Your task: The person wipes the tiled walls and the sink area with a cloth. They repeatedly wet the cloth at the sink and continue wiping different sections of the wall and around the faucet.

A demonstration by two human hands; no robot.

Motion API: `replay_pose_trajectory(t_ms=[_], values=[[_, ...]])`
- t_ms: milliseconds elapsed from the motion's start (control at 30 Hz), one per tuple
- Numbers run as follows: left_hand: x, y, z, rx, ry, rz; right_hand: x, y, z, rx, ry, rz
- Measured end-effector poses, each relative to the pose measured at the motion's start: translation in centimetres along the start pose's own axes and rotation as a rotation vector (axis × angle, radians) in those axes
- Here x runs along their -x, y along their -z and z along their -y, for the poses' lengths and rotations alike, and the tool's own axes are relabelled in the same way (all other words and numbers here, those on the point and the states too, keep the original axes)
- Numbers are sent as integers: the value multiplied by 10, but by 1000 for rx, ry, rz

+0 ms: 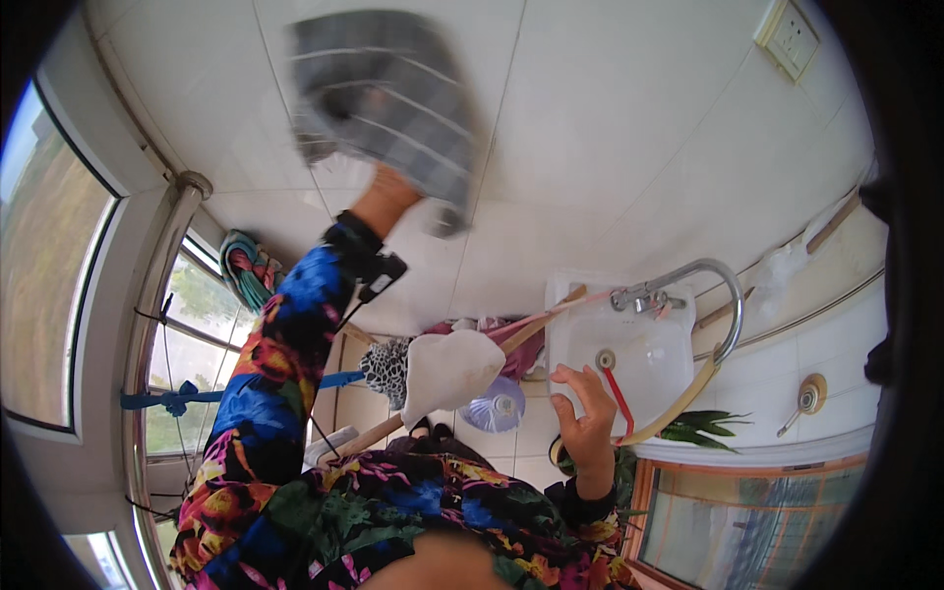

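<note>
A grey cloth with white stripes is raised in front of the tiled wall, blurred at its edges. My left hand is mostly hidden behind and under it; only the wrist and the base of the hand show clearly, and the cloth hangs from my grip. Whether the cloth touches the wall cannot be told. Lower right, my right hand holds nothing, its thumb and fingers apart, near the front left edge of a white washbasin.
A chrome tap with a beige hose arches over the basin. A wooden pole crosses before me, with a white cloth over it. Windows and a metal rail stand left. A potted plant and wall socket are right.
</note>
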State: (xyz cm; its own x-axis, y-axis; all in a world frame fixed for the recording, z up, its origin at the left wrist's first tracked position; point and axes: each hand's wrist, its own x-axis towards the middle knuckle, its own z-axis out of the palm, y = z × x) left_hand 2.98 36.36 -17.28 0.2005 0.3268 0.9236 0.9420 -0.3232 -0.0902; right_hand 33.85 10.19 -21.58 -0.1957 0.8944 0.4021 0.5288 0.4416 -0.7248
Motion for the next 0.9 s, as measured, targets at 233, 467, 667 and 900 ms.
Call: replay_pose_trajectory(t_ms=[233, 467, 667, 900], values=[[198, -83, -9, -12, -785, 754, 20, -8, -13, 39, -73, -11], [321, -84, 107, 350, 63, 1292, 48, 28, -34, 228, -205, -64], [92, -9, 77, 212, -182, 618, 64, 37, -38, 194, -326, -197], [60, -15, 3, -339, -585, 383, 63, 15, -36, 127, -327, -93]])
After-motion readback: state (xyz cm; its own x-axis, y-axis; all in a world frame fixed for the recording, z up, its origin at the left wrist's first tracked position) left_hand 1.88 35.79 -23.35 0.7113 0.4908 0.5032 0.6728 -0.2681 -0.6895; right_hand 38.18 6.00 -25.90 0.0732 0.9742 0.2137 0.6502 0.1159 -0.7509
